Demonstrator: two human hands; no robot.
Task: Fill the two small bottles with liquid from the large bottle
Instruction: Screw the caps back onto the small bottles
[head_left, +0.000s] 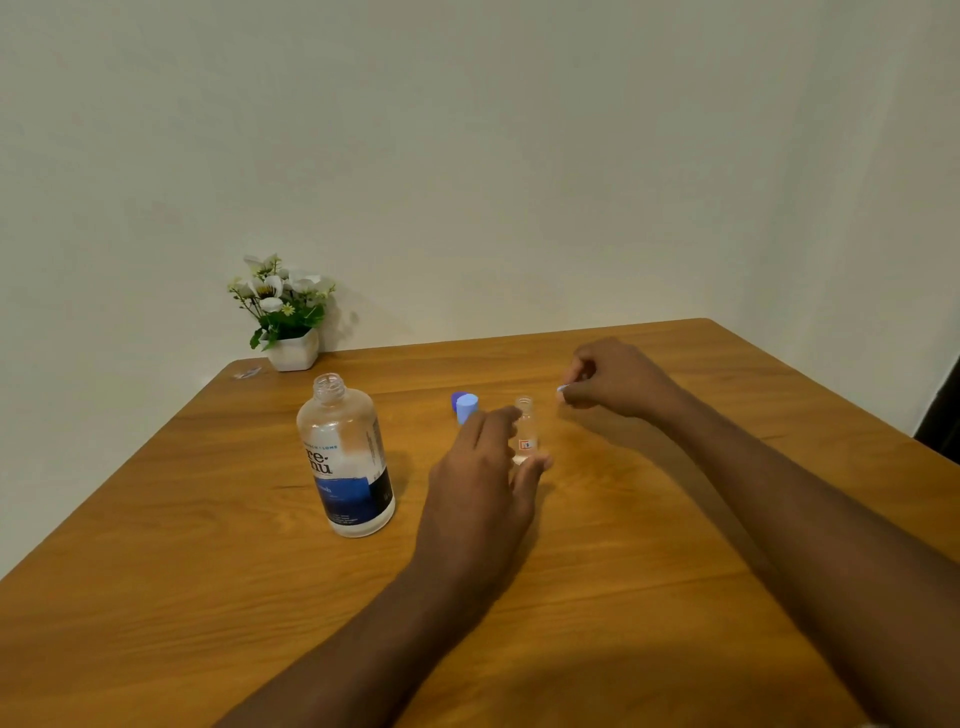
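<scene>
The large clear bottle (347, 457) with a blue label stands uncapped on the wooden table (208, 597), left of centre. A small clear bottle (525, 428) stands open to its right; my left hand (483, 478) holds it between fingers and thumb. Behind my left fingers a light blue cap (466, 406) tops something that the hand hides; a darker blue piece shows behind it. My right hand (613, 382) hovers right of the small bottle and pinches a small pale blue cap (562, 389).
A white pot of white flowers (284, 317) stands at the table's far left corner, with a small clear scrap (248, 372) beside it. Pale walls close in behind and to the right. The table edge runs close on the right.
</scene>
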